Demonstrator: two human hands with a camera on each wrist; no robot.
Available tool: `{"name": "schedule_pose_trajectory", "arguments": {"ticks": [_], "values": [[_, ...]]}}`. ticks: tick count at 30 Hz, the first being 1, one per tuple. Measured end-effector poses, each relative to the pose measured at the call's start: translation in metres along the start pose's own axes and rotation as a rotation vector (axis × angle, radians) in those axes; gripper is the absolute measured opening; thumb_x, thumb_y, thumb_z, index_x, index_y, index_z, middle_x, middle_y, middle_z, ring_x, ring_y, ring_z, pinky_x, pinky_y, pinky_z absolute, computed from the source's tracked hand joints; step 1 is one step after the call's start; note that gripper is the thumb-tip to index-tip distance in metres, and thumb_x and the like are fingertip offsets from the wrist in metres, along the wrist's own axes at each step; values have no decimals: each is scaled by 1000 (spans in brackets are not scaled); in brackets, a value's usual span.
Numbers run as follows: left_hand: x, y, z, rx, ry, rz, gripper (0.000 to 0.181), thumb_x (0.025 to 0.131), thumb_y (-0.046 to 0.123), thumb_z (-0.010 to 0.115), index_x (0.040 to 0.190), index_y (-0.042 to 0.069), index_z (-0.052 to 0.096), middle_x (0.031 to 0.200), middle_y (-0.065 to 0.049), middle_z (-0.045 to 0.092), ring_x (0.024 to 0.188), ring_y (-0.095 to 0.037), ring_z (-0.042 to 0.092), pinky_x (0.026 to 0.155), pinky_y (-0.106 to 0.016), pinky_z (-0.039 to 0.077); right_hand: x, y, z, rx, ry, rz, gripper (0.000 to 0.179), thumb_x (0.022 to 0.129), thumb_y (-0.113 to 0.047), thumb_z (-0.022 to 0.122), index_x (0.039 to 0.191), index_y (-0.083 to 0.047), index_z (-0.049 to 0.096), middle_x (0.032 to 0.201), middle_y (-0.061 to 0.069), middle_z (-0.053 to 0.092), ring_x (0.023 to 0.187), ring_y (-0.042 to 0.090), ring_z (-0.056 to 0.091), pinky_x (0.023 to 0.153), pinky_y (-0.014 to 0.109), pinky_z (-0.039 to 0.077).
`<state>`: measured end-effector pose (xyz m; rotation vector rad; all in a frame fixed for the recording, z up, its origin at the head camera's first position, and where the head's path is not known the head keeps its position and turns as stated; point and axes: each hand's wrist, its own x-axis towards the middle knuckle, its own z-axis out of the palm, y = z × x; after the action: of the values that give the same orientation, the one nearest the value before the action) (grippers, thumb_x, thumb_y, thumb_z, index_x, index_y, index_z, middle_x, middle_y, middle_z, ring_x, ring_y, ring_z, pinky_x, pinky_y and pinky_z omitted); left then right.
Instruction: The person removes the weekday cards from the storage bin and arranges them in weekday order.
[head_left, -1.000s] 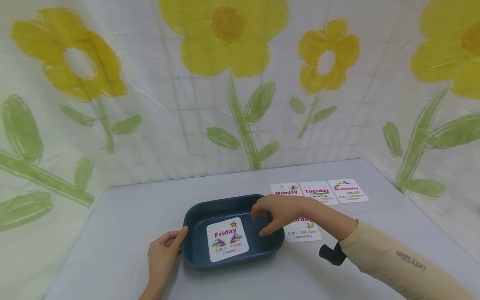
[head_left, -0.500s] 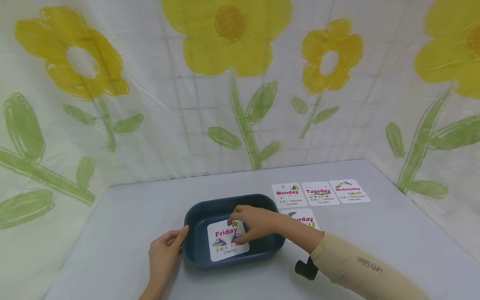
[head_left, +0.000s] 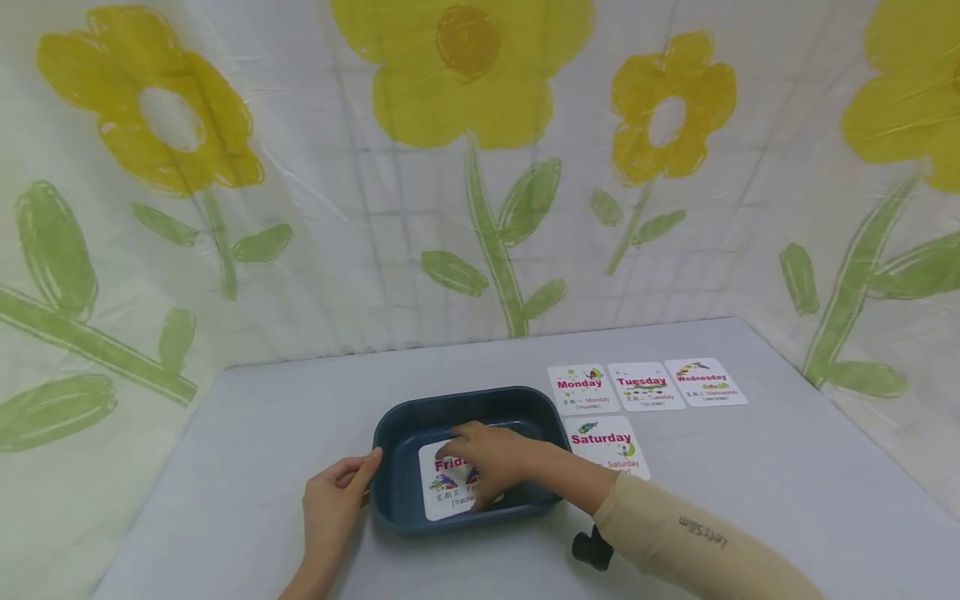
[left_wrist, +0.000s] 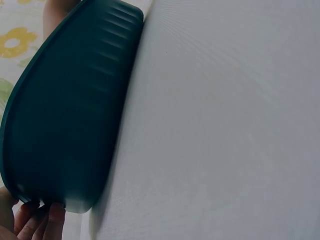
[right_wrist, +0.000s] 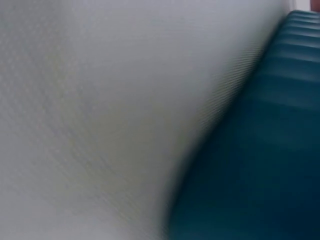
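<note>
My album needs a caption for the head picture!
Left grip holds the blue tray; right grip partly hides the Friday card.

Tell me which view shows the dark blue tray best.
The head view: it shows the tray from above, rim and inside, though the right hand hides part. The left wrist view shows its outer side; the right wrist view, only a cropped stretch of outer wall.
</note>
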<state>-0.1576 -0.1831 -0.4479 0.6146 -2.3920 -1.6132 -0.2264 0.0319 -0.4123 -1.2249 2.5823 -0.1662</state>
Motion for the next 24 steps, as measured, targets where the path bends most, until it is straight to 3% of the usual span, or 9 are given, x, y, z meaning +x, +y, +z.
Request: {"name": "schedule_pose_trajectory", "arguments": {"ticks": [6, 13, 24], "values": [[0, 0, 1, 17, 7, 9, 45, 83, 44, 65, 95, 0, 69, 93, -16, 70, 74, -16, 67, 58, -23, 55, 3, 7, 5, 24, -13, -22, 75, 64, -38, 83, 129, -27, 48, 139, 6, 42, 127, 23, 40, 97, 41, 42], [1, -2, 3, 12, 16, 19, 47, 82, 46, 65, 94, 1, 69, 94, -16, 70, 74, -16, 67, 58, -21, 54, 4, 12, 8, 55, 26, -79, 71, 64, -39, 83, 126, -27, 51, 129, 3, 46, 115, 16, 44, 94, 31, 43], [1, -4, 2, -10, 17, 20, 46, 82, 44, 66, 93, 0, 69, 93, -16, 70, 75, -17, 68, 58, -23, 55, 3, 10, 9, 3, 42, -86, 68, 66, -44, 80, 126, -29, 52, 129, 2, 48, 113, 17, 45, 93, 34, 45]]}}
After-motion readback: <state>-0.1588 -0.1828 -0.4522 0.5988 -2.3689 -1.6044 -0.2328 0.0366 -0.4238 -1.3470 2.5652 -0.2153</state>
